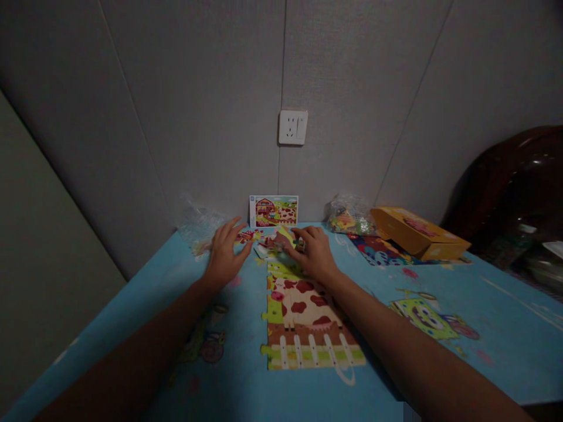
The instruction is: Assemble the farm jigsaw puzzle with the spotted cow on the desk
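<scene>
A partly joined jigsaw puzzle [308,316] with a brown-spotted cow and a white fence lies flat on the blue table. Beyond its far edge is a small heap of loose puzzle pieces [264,248]. My right hand [315,253] pinches a green and brown puzzle piece [285,237] between thumb and fingers, just above the heap. To the left of those pieces hovers my left hand [225,253], fingers apart, with nothing in it. Against the wall leans a picture card [276,211] showing a red barn and the cow.
Crumpled clear plastic [200,223] lies at the back left. A bag of puzzle pieces [352,220] and a yellow box [420,231] sit at the back right, the box on a colourful sheet [382,251]. A wall socket [292,128] is above the card.
</scene>
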`<action>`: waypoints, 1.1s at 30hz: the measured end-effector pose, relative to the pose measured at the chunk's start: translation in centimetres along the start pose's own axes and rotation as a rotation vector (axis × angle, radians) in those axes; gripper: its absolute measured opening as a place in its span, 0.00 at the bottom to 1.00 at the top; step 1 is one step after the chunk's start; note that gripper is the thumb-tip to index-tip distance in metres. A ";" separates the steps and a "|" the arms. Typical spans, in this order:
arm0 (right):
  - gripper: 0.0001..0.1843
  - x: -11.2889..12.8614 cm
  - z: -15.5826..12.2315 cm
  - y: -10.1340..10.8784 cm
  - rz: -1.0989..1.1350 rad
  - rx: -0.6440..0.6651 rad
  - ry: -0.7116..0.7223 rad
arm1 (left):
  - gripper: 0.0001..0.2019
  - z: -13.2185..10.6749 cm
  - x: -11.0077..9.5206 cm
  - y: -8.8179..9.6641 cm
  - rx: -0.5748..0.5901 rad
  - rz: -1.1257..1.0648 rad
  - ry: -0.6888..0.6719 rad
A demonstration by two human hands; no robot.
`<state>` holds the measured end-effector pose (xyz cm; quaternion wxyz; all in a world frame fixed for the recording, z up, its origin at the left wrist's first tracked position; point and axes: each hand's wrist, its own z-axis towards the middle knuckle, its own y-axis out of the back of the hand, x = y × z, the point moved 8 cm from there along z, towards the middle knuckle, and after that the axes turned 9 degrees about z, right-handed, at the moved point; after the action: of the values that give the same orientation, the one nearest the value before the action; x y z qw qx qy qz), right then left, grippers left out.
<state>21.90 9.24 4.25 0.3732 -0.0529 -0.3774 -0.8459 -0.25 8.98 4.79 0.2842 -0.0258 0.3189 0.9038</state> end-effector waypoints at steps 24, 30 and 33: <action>0.27 -0.8 -0.7 -2.2 -0.119 0.234 -0.128 | 0.14 -1.9 0.8 -7.2 0.475 0.064 -0.125; 0.25 -0.6 -0.9 -2.6 -0.096 0.268 -0.117 | 0.15 -1.5 0.9 -6.6 0.425 0.017 -0.101; 0.25 -0.5 -0.9 -2.5 -0.066 0.246 -0.095 | 0.22 -1.2 0.7 -5.9 0.383 -0.015 -0.075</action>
<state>20.76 10.02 2.00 0.3305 -0.0344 -0.4970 -0.8016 2.11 12.40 0.31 0.3022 0.0599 0.4742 0.8248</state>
